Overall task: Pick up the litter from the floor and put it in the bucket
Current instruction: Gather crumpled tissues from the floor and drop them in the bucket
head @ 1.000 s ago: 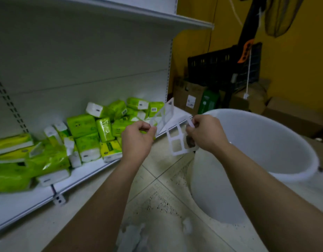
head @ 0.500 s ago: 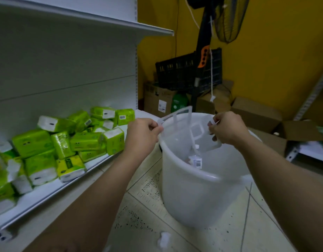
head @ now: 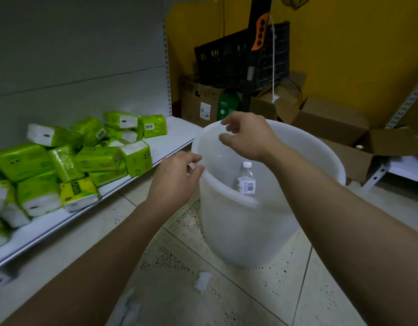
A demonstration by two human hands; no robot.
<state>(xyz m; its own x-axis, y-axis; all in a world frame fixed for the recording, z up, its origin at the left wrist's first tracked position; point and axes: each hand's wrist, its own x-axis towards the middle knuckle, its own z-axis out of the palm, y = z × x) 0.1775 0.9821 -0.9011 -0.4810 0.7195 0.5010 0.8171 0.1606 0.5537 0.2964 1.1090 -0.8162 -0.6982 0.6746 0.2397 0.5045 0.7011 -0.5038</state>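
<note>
A white plastic bucket (head: 245, 231) stands on the tiled floor in front of me. Inside it a clear plastic bottle (head: 246, 180) with a white cap stands upright. My left hand (head: 177, 177) hovers at the bucket's left rim, fingers loosely curled and holding nothing. My right hand (head: 248, 135) hangs over the bucket's far left rim, fingers spread and relaxed, also holding nothing. White scraps of litter lie on the floor: a small crumpled piece (head: 202, 281) near the bucket's base and a larger one (head: 130, 309) at the bottom edge.
A low white shelf (head: 177, 137) on the left carries several green tissue packs (head: 97, 158). Cardboard boxes (head: 330, 118), a black crate (head: 229, 60) and a fan stand (head: 252, 67) fill the corner behind the bucket. Another shelf (head: 405, 168) sits at the right.
Both hands held a white plastic multi-pack holder, carried it over the bucket and let it go. It is no longer in view and my hands now hold nothing.
</note>
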